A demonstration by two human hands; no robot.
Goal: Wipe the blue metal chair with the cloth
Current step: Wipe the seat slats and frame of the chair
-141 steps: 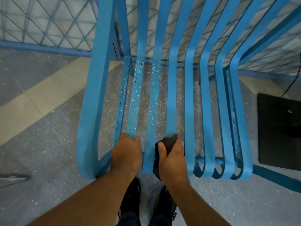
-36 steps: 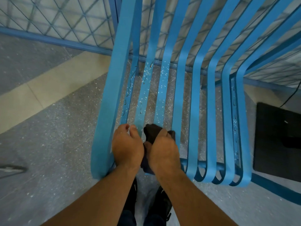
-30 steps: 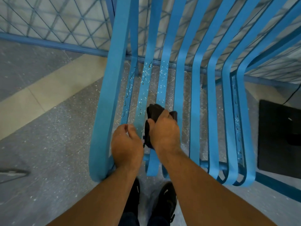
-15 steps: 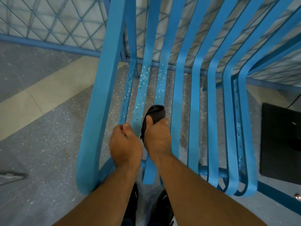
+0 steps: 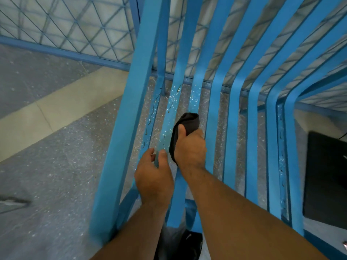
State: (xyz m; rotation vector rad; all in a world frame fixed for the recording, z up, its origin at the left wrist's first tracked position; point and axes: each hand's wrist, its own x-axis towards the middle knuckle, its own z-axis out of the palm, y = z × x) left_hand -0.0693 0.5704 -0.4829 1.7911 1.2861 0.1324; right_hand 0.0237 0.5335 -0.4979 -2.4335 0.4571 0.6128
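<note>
Right hand (image 5: 189, 145) wraps the dark cloth (image 5: 188, 121) round a seat slat (image 5: 195, 94) of the blue metal chair (image 5: 129, 128), fingers clenched on it; left hand (image 5: 154, 177) pinches the neighbouring slat (image 5: 168, 124), steadying; droplets (image 5: 173, 99) speckle both slats ahead; the danger now: that bunched cloth could skid over the wet paint and smear, or slip down through the gap.

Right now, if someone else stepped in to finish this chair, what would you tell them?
Left hand grips a slat of the chair.
Right hand holds the cloth wrapped on the next slat, partway along the seat.
Done: middle slats look free of specks.
Left: white specks and drips ahead of the cloth and on the slats to its left; drips also on a far-right slat.
</note>
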